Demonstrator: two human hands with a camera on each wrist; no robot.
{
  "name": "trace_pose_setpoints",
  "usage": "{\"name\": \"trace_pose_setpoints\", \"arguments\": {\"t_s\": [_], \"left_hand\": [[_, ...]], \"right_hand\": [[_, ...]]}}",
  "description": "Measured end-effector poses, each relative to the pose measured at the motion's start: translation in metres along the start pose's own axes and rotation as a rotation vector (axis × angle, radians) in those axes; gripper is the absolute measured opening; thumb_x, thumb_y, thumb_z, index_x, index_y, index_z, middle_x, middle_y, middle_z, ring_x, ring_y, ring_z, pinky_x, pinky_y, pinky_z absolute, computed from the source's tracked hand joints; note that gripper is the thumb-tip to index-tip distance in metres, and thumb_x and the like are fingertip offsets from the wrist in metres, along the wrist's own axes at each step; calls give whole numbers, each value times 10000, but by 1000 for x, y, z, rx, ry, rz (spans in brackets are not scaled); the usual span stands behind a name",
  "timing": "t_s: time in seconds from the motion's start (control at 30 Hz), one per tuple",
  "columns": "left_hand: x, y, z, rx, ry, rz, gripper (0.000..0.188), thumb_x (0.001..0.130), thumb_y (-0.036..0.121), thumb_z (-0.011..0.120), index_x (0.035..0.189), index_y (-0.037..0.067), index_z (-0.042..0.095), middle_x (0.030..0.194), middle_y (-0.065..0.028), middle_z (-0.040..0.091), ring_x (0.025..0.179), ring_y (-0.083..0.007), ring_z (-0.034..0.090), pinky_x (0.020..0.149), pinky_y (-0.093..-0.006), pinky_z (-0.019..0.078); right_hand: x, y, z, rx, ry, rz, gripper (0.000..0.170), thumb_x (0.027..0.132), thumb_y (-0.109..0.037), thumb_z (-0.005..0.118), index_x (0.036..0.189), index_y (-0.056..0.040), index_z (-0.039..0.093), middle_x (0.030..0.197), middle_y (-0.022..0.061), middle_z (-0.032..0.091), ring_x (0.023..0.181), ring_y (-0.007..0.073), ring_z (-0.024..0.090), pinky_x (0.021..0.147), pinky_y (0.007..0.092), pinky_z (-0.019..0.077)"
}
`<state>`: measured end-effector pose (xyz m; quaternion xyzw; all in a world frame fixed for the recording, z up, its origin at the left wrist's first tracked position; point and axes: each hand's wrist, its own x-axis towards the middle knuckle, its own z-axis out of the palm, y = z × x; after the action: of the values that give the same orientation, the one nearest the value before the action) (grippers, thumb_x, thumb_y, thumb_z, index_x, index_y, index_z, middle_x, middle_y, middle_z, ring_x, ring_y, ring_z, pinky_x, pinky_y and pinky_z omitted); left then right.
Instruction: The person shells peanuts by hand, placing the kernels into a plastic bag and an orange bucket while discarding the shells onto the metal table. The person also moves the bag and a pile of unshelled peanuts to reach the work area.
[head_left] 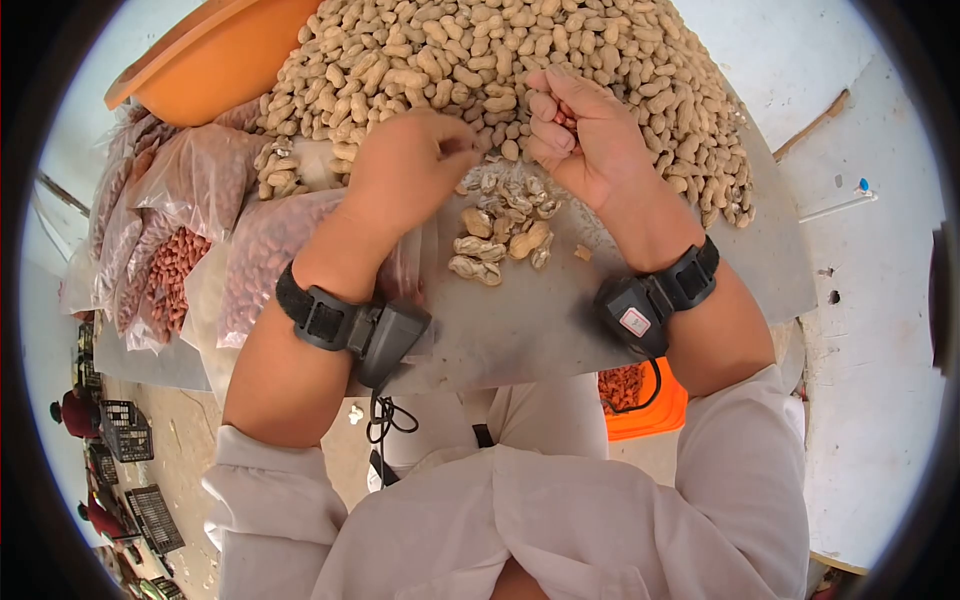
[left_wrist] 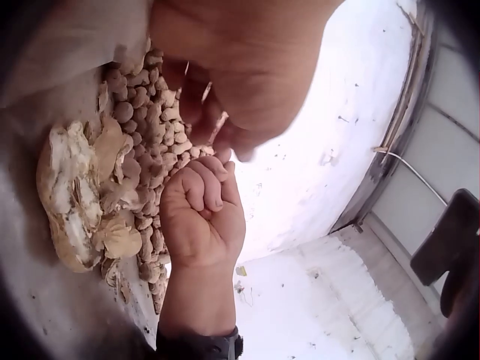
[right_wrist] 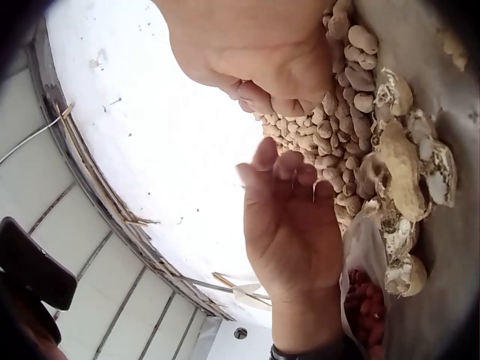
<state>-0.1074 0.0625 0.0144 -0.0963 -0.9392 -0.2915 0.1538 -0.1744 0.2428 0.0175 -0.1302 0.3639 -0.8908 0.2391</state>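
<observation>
Red peanut kernels show in the curled fingers of my right hand, which holds them in front of the peanut pile. The left wrist view shows the same right hand with its fingers folded into the palm. Close by, my left hand hovers over the near edge of the pile. In the right wrist view that left hand has loosely bent, parted fingers with nothing between them. Below both hands lie cracked peanut shells. Unshelled peanuts are heaped just beyond them.
Clear plastic bags of red kernels lie at the left, beside an orange basin. The grey table ends close to my body. An orange container with red contents sits below its edge. Black crates and people are at far left.
</observation>
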Motion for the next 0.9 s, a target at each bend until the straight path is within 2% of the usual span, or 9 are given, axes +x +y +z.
{"name": "trace_pose_setpoints", "arguments": {"t_s": [0.03,0.13,0.33,0.43,0.53,0.63,0.73,0.83,0.9], "left_hand": [[0,-1,-2,223,-30,37,211,752,155,672,935,48,670,802,-61,618,779,-213,593,702,-313,464],[2,-6,4,417,-38,46,226,694,170,684,905,90,682,811,-92,593,845,-281,576,744,-358,464],[0,-6,9,511,-12,33,185,707,168,663,877,97,675,895,-86,577,911,-278,560,785,-370,458],[0,-4,6,522,-52,34,143,715,163,657,838,91,660,885,-87,570,902,-278,562,782,-377,458],[0,-8,9,495,-16,75,120,733,161,640,826,85,637,860,-83,560,896,-282,557,782,-383,454],[1,-8,12,382,101,159,108,754,111,623,853,71,614,828,-89,582,837,-287,573,737,-366,466],[6,1,9,51,195,154,135,779,62,616,914,66,605,799,-93,613,755,-251,597,686,-324,479],[4,8,8,-213,267,153,162,764,92,656,908,53,596,756,-82,627,672,-239,611,614,-317,484],[6,1,13,-325,240,177,191,754,87,677,926,51,601,757,-66,628,658,-181,607,599,-276,477]], "right_hand": [[0,0,0,-11,-5,1,175,900,-148,549,911,26,566,633,28,475,474,104,363,444,233,302],[1,2,-2,-36,-23,2,177,901,-147,548,903,29,568,635,30,475,477,106,365,448,234,305],[2,4,-3,-50,-55,1,178,901,-138,545,905,37,570,636,32,474,482,104,369,443,227,306],[1,5,-2,-67,-49,-2,162,899,-119,540,916,39,574,641,30,477,480,100,368,439,219,303],[1,6,0,-107,-36,-11,146,890,-96,544,934,39,579,643,25,481,481,92,370,434,208,296],[1,7,-1,-139,-47,-10,141,871,-79,571,955,33,586,645,18,488,479,80,378,426,198,288],[0,7,1,-190,-37,21,145,846,-75,612,953,21,598,650,11,497,474,69,388,416,189,283],[-1,9,3,-245,-16,69,145,830,-77,638,943,10,610,661,10,512,470,61,393,409,183,283],[-2,12,4,-271,-30,85,144,826,-80,645,938,6,616,673,16,531,470,58,398,409,180,285]]}}
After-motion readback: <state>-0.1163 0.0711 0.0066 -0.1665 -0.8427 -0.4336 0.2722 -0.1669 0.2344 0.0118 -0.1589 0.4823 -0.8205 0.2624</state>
